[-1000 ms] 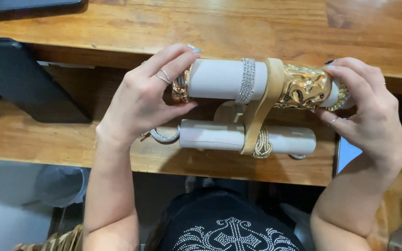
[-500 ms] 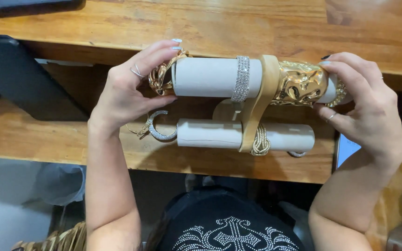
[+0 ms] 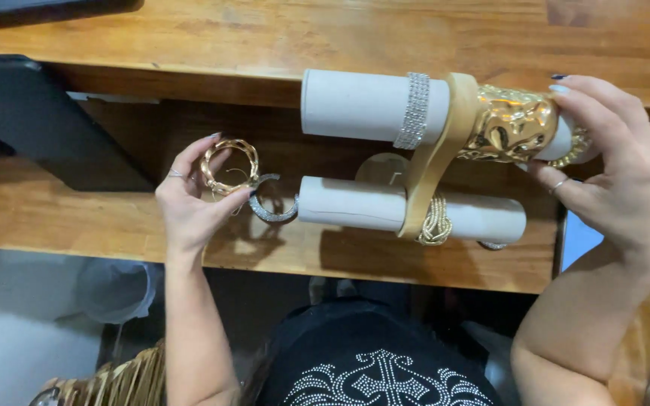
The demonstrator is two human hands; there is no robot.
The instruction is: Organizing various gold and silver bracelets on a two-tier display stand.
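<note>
Her left hand [image 3: 193, 199] pinches a twisted gold bangle [image 3: 229, 167] between thumb and fingers, left of the bracelet stand [image 3: 430, 169]. Her right hand [image 3: 611, 180] curls loosely around the top roll's [image 3: 355, 105] right end, steadying it.

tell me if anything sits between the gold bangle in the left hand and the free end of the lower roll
Yes. A silver bangle hangs at the free left end of the lower roll, directly between it and the gold twisted bangle held by the left hand. Nothing else visible lies in that gap.
</note>
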